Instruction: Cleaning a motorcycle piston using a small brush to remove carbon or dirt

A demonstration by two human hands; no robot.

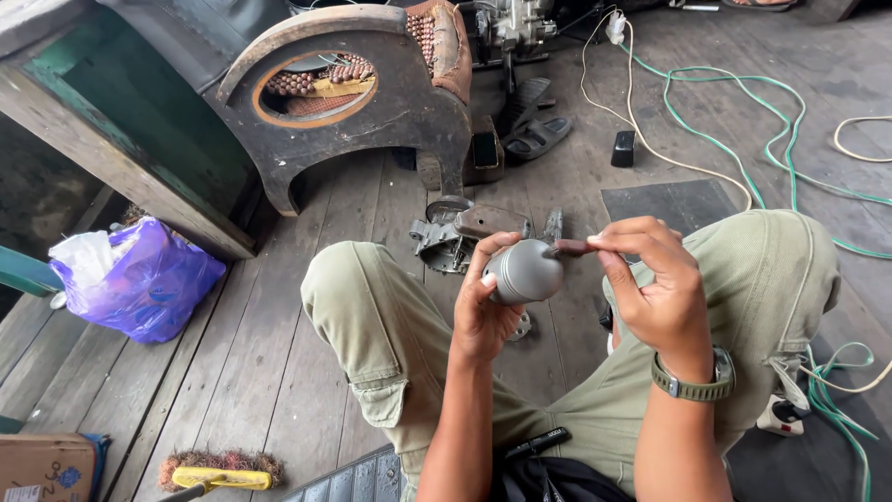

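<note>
We see the left hand (pixel 483 311) wrapped around a grey metal piston (pixel 526 270), thumb on one side and fingers curled behind, so the domed crown faces up and toward the other hand. Held that way, between the 2 raised knees, the crown is steady and open to be worked on. The right hand (pixel 655 293) pinches a small dark scraper (pixel 569 247) between thumb and fingertips, closed tight on it, with its tip touching the top edge of the piston. A green wristwatch (pixel 695 383) sits on that wrist.

On the plank floor (pixel 279 372), just beyond the piston, lie 2 or so metal engine parts (pixel 465 234), near enough to reach without getting up. A dark wooden frame with a round hole (pixel 358 102) stands behind them. Green and white cables (pixel 743 139) trail across the boards at the right, well apart from the hands.

As for packages, a purple plastic bag (pixel 149 284) with a white bag stuffed in its mouth slumps at the left beside a green cabinet (pixel 111 139). A brown cardboard box (pixel 46 465) shows at the lower left corner; its printing is too small for us to tell more. A yellow-handled brush (pixel 218 469) lies near it.
</note>
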